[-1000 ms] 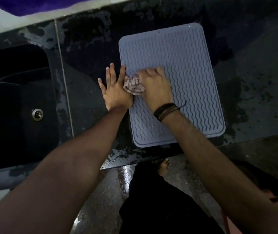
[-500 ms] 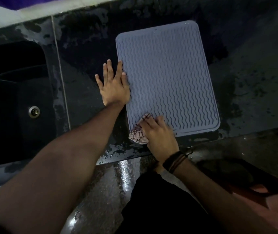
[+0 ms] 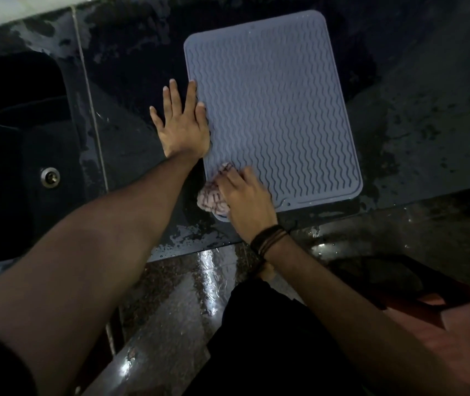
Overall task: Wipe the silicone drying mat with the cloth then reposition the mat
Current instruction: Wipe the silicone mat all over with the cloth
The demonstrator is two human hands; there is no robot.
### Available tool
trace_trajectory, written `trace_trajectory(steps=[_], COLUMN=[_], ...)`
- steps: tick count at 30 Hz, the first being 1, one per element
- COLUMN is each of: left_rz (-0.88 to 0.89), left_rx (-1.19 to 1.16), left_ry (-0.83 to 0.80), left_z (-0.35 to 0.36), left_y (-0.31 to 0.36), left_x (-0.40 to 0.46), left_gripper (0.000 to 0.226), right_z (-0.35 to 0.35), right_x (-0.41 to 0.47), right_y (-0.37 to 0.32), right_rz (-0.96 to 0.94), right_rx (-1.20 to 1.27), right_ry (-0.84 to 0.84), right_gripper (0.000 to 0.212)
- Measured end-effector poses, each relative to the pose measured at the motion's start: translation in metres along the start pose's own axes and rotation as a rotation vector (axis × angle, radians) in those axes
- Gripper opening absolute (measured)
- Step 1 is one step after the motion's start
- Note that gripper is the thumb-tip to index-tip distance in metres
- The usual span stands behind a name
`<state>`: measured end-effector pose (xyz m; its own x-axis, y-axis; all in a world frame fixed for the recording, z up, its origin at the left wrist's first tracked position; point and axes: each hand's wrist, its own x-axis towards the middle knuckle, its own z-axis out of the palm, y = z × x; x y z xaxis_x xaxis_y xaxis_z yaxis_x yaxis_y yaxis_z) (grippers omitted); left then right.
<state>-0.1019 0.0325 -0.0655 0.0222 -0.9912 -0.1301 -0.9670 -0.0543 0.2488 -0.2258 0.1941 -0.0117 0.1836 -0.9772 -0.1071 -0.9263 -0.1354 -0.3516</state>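
Single head-worn wide-angle view, looking steeply down and forward from above the person's arms. Close range: dark wet counter point(image 3: 131, 132) fills the far half, sink point(image 3: 13, 155) at left edge, glossy floor point(image 3: 171, 304) near. No second view to overlap.

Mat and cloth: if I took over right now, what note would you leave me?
Left hand: flat, fingers straight, pressing the mat's left edge and the counter.
Right hand: gripping the bunched cloth at the mat's near-left corner.
Mat: lying flat on the wet counter, right of the sink.
Done: wiping is under way.
Left: wipe the rest, then move the mat.
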Motion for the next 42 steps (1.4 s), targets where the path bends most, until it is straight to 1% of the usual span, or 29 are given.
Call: trace_trajectory(steps=[3, 7, 11, 12, 15, 17, 21, 24, 28, 29, 31, 33, 35, 36, 38, 40, 42], left_rz=[-0.001, 0.007, 0.006, 0.011, 0.047, 0.101, 0.165, 0.176, 0.170, 0.171, 0.169, 0.160, 0.161, 0.163, 0.157, 0.153, 0.156], left_rx=[0.015, 0.007, -0.023, -0.020, 0.007, 0.032, 0.064, 0.026, -0.027, -0.033, -0.038, 0.008, 0.087, 0.086, 0.025, 0.001, 0.046], left_ry=[-0.001, 0.020, 0.006, -0.004, -0.024, -0.019, 0.032, 0.026, 0.015, 0.018, 0.016, -0.005, -0.013, -0.004, 0.021, 0.031, 0.027], left_z=[0.000, 0.003, 0.002, 0.001, -0.002, -0.005, -0.006, -0.006, -0.009, -0.009, -0.008, -0.008, -0.007, -0.007, -0.008, -0.008, -0.005], left_y=[0.000, -0.002, -0.004, -0.004, -0.010, -0.018, -0.028, -0.028, -0.030, -0.030, -0.029, -0.030, -0.030, -0.030, -0.029, -0.029, -0.030], left_x=[0.002, 0.002, 0.003, 0.004, 0.006, 0.009, 0.010, 0.010, 0.011, 0.010, 0.011, 0.013, 0.013, 0.013, 0.012, 0.013, 0.014], left_gripper=[0.055, 0.055, 0.057, 0.057, 0.056, 0.056, 0.056, 0.056, 0.053, 0.053, 0.052, 0.053, 0.060, 0.062, 0.055, 0.052, 0.055], right_z=[0.000, -0.011, -0.021, -0.021, -0.013, -0.007, -0.003, -0.002, -0.012, -0.017, -0.027, -0.037, -0.044, -0.047, -0.045, -0.038, -0.032], right_x=[-0.034, -0.049, -0.002, 0.014, 0.046, 0.048, 0.028, -0.003, -0.030, -0.025, 0.002, 0.049, 0.109, 0.138, 0.181, 0.200, 0.198], right_y=[0.001, 0.008, 0.009, 0.008, 0.009, 0.013, 0.020, 0.019, 0.016, 0.017, 0.014, 0.012, 0.010, 0.010, 0.012, 0.017, 0.021], right_rz=[-0.006, 0.036, 0.107, 0.104, 0.078, 0.040, 0.020, 0.023, 0.005, 0.008, 0.028, 0.035, 0.032, 0.031, 0.030, 0.025, 0.020], right_rx=[0.039, 0.059, 0.120, 0.121, 0.054, -0.003, 0.035, 0.033, 0.015, 0.022, 0.067, 0.111, 0.119, 0.117, 0.076, 0.019, -0.006], right_ry=[-0.072, -0.061, 0.094, 0.108, 0.017, 0.024, 0.058, 0.042, -0.081, -0.091, -0.036, 0.070, 0.156, 0.162, 0.097, 0.033, 0.036], right_gripper=[0.051, 0.048, 0.052, 0.054, 0.056, 0.054, 0.052, 0.048, 0.046, 0.041, 0.034, 0.035, 0.040, 0.041, 0.041, 0.039, 0.035])
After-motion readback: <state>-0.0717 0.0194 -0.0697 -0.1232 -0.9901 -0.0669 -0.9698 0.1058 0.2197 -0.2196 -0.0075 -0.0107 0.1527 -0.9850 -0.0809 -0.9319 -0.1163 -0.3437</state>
